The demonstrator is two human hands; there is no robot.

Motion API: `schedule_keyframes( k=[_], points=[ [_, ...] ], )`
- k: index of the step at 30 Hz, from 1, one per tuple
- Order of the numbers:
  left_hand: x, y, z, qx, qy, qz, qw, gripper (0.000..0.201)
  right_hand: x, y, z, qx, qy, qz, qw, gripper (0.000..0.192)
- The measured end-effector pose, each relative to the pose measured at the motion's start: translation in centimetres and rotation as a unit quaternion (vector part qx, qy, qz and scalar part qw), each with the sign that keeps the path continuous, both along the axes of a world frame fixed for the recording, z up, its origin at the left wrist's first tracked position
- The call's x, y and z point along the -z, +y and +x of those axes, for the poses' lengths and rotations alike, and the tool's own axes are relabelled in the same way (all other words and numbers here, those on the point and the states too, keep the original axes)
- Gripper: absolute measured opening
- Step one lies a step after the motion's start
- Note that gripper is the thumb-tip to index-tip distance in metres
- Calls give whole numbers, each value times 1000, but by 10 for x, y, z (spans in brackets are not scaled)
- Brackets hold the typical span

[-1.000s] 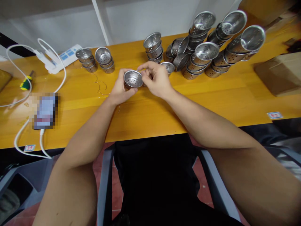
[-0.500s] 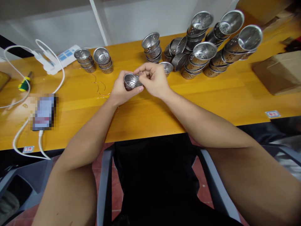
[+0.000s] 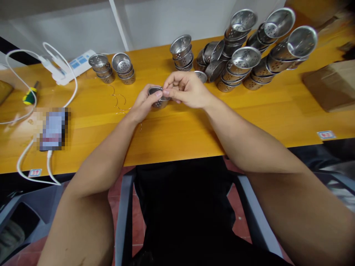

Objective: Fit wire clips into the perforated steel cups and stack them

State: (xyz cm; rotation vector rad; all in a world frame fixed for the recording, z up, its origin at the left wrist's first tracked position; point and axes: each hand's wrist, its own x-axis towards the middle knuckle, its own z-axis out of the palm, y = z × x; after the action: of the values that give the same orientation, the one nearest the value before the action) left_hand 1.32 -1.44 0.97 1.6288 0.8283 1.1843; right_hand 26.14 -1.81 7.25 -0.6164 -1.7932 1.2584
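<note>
1. Head view: your left hand (image 3: 144, 103) grips a small perforated metal cup (image 3: 157, 96) from its left side, thumb across the cup's near rim, holding it just above the yellow table (image 3: 194, 125), a little left of the middle.
2. Your right hand (image 3: 188, 88) meets the cup from the right, fingers curled and pinched together at its rim; whether they pinch anything else, you cannot tell. The two hands are touching around the cup.
3. Thin wire hooks (image 3: 119, 101) lie on the table just left of your left hand.
4. Farther left and back, two short stacks of the same cups (image 3: 115, 68) stand side by side.
5. Right behind your hands sits another short stack (image 3: 182, 51), with a single cup (image 3: 201, 75) near your right knuckles.
6. At the far right, long leaning stacks (image 3: 257, 48) crowd together.
7. Far left: a white power strip (image 3: 74, 66) with a looping cable (image 3: 24, 111), and a screwdriver (image 3: 29, 96).
8. A cardboard box (image 3: 330, 85) rests at the right edge.
</note>
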Motion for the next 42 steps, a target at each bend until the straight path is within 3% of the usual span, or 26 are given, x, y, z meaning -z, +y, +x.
schedule_keyframes(
  k=[2, 6, 20, 27, 37, 42],
  points=[
    [-10, -8, 3, 13, -35, -79, 996, 68, -2, -1, 0, -8, -1, -9, 1000, 73],
    [-20, -14, 7, 24, -50, -124, 991, 66, -5, -1, 2, 2, -12, -34, 999, 70],
    [9, 13, -4, 22, -13, -58, 998, 60, -11, -8, 0, 35, -59, -39, 997, 64],
    [9, 11, -4, 16, -22, -50, 998, 53, -5, -9, -1, 44, -63, -21, 997, 67],
    [16, 28, -9, -45, -69, -27, 996, 65, 25, 0, -6, 169, -112, 104, 974, 93],
    [17, 36, -12, -93, -67, 2, 993, 72, 33, 2, -2, 136, -118, 196, 964, 83]
  ],
)
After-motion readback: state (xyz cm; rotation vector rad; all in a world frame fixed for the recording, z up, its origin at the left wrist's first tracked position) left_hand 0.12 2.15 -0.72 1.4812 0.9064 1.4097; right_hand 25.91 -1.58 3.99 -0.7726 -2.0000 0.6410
